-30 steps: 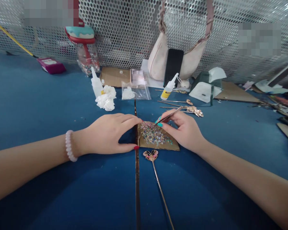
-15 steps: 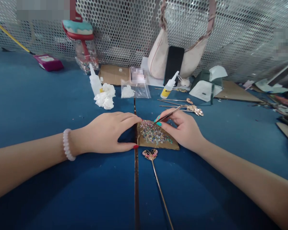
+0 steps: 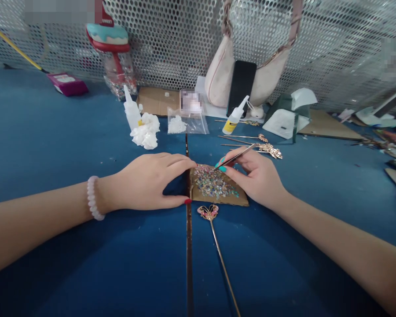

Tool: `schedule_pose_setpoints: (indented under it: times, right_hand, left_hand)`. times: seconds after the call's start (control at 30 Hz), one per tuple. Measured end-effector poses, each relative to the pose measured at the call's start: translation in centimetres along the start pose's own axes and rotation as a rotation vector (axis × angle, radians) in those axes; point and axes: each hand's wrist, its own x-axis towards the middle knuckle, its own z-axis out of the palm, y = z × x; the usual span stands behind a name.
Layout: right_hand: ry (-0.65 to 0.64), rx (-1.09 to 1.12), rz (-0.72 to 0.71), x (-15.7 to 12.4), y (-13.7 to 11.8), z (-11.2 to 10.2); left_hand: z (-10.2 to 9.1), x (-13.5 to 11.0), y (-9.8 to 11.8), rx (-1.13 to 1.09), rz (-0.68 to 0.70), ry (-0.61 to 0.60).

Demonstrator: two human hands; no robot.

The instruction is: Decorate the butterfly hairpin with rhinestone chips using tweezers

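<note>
My right hand (image 3: 259,176) pinches a pair of tweezers (image 3: 236,156), tips down among small multicoloured gems (image 3: 214,182). Those gems lie spread over a piece of brown cardboard (image 3: 240,200). At the cardboard's left edge is my left hand (image 3: 148,181), thumb and fingers stretched apart, the tips touching its left corners. Just below the cardboard lies a gold hairpin (image 3: 219,248) with a butterfly head (image 3: 208,212) that carries pink pieces. Whether the tweezer tips grip a gem is too small to tell.
Beyond my hands lie several gold hairpins (image 3: 267,149), two glue bottles (image 3: 232,121) (image 3: 131,110), crumpled white tissue (image 3: 147,132) and a bag of white bits (image 3: 178,124). A phone (image 3: 242,88) leans on a handbag (image 3: 218,75). A dark gap (image 3: 189,246) runs down the blue table.
The tweezer tips have shifted slightly over the gems, staying near the upper part of the pile. The whole view has moved a little; my left hand keeps its place at the cardboard.
</note>
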Motion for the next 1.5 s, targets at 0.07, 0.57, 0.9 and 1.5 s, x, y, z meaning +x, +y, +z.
schedule_pose_setpoints:
  times: [0.07, 0.57, 0.9, 1.5]
  right_hand:
    - [-0.001, -0.001, 0.004, -0.01, 0.00, 0.01]
    - [-0.011, -0.041, -0.035, 0.04, -0.33, 0.16]
    - [0.006, -0.037, -0.033, -0.09, 0.08, 0.30]
    - [0.003, -0.024, -0.033, -0.08, 0.16, 0.28]
  left_hand:
    - [0.00, 0.00, 0.04, 0.001, 0.002, -0.001]
    - [0.22, -0.14, -0.29, 0.018, -0.001, 0.004]
    - [0.24, 0.04, -0.26, 0.016, 0.000, 0.004]
    - [0.14, -0.11, -0.20, 0.021, 0.006, 0.002]
